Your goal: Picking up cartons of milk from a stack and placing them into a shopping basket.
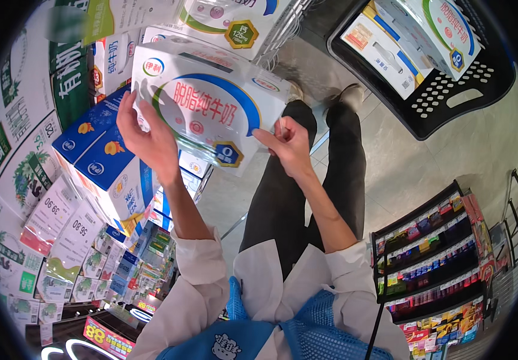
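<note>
A white Yili milk carton box (205, 108) with a blue and green arc is tilted in front of me, between my two hands. My left hand (151, 135) lies against its left end, palm side to the box, fingers spread up along the edge. At the lower right corner, the thumb and fingers of my right hand (288, 144) pinch the box. Just left of my left wrist stand blue-topped milk boxes (97, 139). More white milk boxes (236, 22) are behind the held one.
A black plastic crate (425, 130) with milk boxes (380, 54) stands on the tiled floor at upper right. Stacked cartons and price tags (52, 211) line the left side. A rack of small packaged goods (430, 252) is at lower right. My legs are below the box.
</note>
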{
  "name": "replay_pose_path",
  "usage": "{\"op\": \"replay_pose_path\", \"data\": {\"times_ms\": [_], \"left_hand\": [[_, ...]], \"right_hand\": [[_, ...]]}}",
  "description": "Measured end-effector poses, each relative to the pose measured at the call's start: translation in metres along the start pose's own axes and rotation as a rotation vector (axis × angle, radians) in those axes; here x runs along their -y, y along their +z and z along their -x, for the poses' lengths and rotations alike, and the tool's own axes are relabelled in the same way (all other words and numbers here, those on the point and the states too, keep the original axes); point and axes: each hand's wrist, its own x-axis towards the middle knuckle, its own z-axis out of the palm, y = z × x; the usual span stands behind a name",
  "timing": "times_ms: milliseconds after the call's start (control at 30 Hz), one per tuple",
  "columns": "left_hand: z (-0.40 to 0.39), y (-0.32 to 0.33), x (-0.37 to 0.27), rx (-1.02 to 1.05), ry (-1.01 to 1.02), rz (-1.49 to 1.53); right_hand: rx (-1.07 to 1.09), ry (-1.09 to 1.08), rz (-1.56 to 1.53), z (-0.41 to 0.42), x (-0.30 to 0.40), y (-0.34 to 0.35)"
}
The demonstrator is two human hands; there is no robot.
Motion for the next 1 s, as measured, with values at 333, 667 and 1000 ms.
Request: {"op": "replay_pose_path", "data": {"times_ms": [333, 667, 1000], "left_hand": [[-0.028, 0.007, 0.018, 0.244, -0.143, -0.176], [-0.026, 0.019, 0.020, 0.185, -0.134, -0.297], [-0.045, -0.004, 0.029, 0.170, -0.251, -0.238]], "right_hand": [[-0.186, -0.181, 0.032, 0.019, 0.000, 0.016], [-0.211, -0.172, 0.163, 0.007, -0.010, 0.025], [0.020, -0.146, 0.039, -0.013, -0.032, -0.012]]}}
